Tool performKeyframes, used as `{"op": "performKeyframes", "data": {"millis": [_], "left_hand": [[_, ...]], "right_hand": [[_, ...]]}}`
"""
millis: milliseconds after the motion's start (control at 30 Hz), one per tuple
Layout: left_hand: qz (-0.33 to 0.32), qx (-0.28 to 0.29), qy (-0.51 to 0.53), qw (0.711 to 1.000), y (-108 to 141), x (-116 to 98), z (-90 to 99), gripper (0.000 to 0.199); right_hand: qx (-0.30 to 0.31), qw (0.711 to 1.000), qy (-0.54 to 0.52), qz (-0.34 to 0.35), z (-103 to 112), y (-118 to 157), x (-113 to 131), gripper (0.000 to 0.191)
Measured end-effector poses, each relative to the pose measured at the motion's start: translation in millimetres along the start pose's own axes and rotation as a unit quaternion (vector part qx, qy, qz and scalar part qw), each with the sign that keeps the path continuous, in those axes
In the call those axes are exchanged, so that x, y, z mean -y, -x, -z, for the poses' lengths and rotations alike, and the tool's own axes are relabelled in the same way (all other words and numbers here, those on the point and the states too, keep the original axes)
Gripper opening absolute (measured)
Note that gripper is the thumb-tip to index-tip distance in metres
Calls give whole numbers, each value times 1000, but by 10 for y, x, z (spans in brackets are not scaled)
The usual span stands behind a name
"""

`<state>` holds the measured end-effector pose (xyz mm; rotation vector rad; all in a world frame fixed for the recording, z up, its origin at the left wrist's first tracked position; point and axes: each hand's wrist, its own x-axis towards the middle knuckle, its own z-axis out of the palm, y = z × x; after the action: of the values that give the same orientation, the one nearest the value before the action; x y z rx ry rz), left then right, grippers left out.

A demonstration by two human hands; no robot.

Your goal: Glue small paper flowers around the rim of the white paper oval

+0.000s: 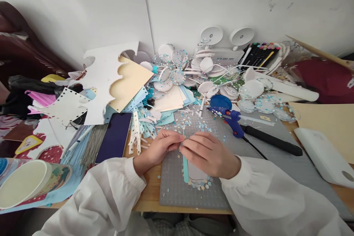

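Note:
My left hand [163,147] and my right hand [210,153] meet fingertip to fingertip above the grey cutting mat [173,191]. Both are closed in a pinch; whatever is between the fingertips is too small or hidden to name. A slim mint-green strip [185,171] runs underneath, its middle covered by my fingers; I cannot tell whether it is held or lying there. Partly under my right hand lies a pale rounded disc [195,174], ringed by small pastel star-shaped pieces [203,184]. More such pieces [190,122] are scattered beyond my fingers.
Right of my hands lie a blue glue gun [233,120] and a black-handled tool [272,140]. A phone [114,136], punched paper strips [135,136] and a paper cup [30,184] are on the left. White discs with blue trim [177,75] pile up behind, near markers [258,57].

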<state>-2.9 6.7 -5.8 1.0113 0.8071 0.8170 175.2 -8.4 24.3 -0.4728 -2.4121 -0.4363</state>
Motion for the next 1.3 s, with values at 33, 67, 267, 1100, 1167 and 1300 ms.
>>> {"op": "performKeyframes", "data": {"millis": [33, 67, 267, 1100, 1167, 1300], "left_hand": [[-1, 3, 1, 1000, 1, 0, 0, 49], [-4, 6, -1, 1000, 3, -2, 1, 50], [-38, 33, -129, 990, 33, -43, -11, 39], [-176, 109, -428, 880, 33, 39, -28, 30], [-177, 109, -423, 882, 33, 41, -24, 30], [-176, 110, -421, 883, 35, 49, -14, 31]], "right_hand": [[-12, 1000, -5, -1, -8, -1, -12, 16], [-25, 1000, -14, -9, -12, 8, -28, 17], [-146, 935, -190, -263, -65, 231, -128, 18], [-94, 693, -503, -508, -178, 408, -56, 22], [-90, 696, -500, -508, -173, 401, -60, 23], [-84, 699, -497, -507, -170, 393, -65, 23]]}}
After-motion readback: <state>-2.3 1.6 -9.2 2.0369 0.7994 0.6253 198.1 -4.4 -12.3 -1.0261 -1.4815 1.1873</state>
